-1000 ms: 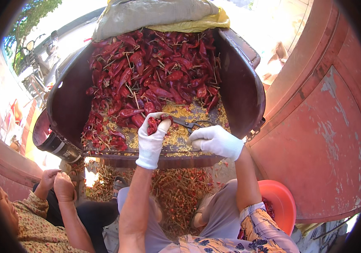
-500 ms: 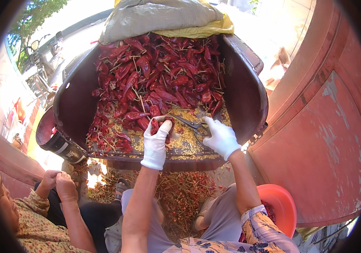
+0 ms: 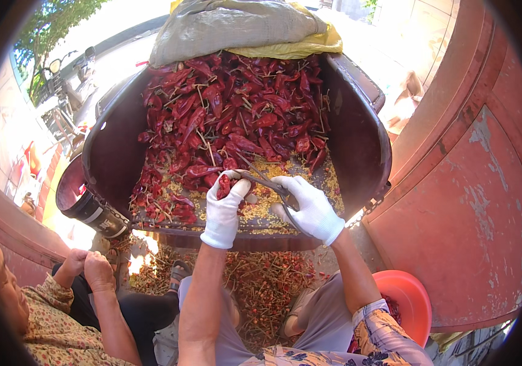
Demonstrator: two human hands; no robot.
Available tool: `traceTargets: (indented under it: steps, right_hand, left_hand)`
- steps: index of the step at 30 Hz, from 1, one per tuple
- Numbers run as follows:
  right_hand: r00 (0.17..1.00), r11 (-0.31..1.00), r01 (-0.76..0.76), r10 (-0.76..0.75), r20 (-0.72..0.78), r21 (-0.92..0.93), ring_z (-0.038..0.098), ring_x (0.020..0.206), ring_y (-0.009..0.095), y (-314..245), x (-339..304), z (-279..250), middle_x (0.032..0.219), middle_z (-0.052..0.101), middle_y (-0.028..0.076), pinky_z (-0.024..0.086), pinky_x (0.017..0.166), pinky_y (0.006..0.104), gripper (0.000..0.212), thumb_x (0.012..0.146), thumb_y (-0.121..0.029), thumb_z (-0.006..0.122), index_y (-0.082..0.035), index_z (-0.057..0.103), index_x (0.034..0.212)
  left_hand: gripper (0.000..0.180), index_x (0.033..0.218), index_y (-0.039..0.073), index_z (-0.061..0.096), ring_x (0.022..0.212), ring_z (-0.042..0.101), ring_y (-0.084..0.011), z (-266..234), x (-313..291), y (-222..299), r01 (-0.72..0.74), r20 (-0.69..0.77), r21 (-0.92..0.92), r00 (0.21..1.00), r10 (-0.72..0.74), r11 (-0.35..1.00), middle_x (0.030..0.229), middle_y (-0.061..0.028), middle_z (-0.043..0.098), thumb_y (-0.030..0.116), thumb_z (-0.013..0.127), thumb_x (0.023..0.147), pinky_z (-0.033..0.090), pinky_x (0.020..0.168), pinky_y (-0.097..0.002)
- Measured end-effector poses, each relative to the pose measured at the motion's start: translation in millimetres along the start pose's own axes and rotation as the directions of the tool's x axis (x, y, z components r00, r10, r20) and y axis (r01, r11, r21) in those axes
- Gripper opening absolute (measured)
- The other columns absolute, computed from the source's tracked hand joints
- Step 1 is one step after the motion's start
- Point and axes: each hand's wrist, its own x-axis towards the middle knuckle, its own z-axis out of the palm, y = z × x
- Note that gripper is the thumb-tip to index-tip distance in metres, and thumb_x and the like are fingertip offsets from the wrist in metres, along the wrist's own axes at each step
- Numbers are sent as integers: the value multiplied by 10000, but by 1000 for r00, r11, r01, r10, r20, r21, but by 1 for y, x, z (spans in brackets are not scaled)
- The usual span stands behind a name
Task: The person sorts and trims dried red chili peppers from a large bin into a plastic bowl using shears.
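Note:
My left hand (image 3: 222, 213), in a white glove, is closed round a dried red chili pepper (image 3: 224, 185). In my right hand (image 3: 311, 208), also gloved, is a pair of dark metal scissors (image 3: 273, 185). Their blades are spread and reach left to the chili at my left fingertips; whether they touch it is hard to tell. Both hands are over the front of a dark trough (image 3: 363, 131). Behind them a heap of dried red chilies (image 3: 236, 110) fills its middle and back. Yellow seeds (image 3: 267, 220) lie scattered on its floor under my hands.
A grey and yellow sack (image 3: 236, 27) lies over the heap's back. A dark bucket (image 3: 93, 213) hangs at the left. Another person's hands (image 3: 93, 268) are at lower left. A red basin (image 3: 410, 299) stands by my right leg; stems (image 3: 261, 293) litter the ground.
The scissors have swung up and left toward my left hand, and their blades have parted. My right hand has shifted slightly left, while my left hand still holds the chili.

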Motion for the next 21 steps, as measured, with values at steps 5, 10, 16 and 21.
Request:
traceTargets:
  steps: [5, 10, 16, 21]
  right_hand:
    - [999, 991, 42, -43, -12, -129, 597, 876, 320, -9, 0, -2, 945, 573, 132, 494, 736, 411, 463, 832, -303, 694, -132, 562, 1241]
    - [994, 976, 106, -107, 6, -192, 584, 864, 329, -10, -1, -5, 914, 555, 135, 485, 727, 424, 453, 838, -298, 687, -127, 568, 1240]
    - [995, 977, 96, -91, 36, -190, 580, 890, 333, -11, -4, -3, 924, 555, 137, 484, 741, 431, 435, 843, -297, 683, -120, 572, 1225]
    - [994, 980, 110, -110, 7, -168, 597, 849, 333, -6, -4, 2, 915, 562, 134, 492, 708, 424, 416, 844, -300, 683, -115, 575, 1200]
  left_hand:
    - [192, 1055, 23, 609, 698, 623, -119, -2, -4, 9, 9, 75, 102, 997, -17, 995, 879, -47, 667, 111, 658, 892, 499, 653, -258]
    - [194, 1041, 20, 604, 696, 626, -119, -4, -5, 13, 4, 93, 182, 995, -22, 983, 860, -61, 667, 137, 652, 895, 487, 662, -262]
    - [177, 1028, -1, 610, 730, 632, -98, -11, -4, 18, -22, 182, 228, 983, -21, 974, 865, -49, 663, 111, 647, 897, 492, 662, -229]
    - [159, 1019, 4, 612, 736, 629, -92, -13, -3, 18, 12, 168, 280, 984, -62, 960, 873, -43, 663, 97, 650, 895, 499, 671, -233]
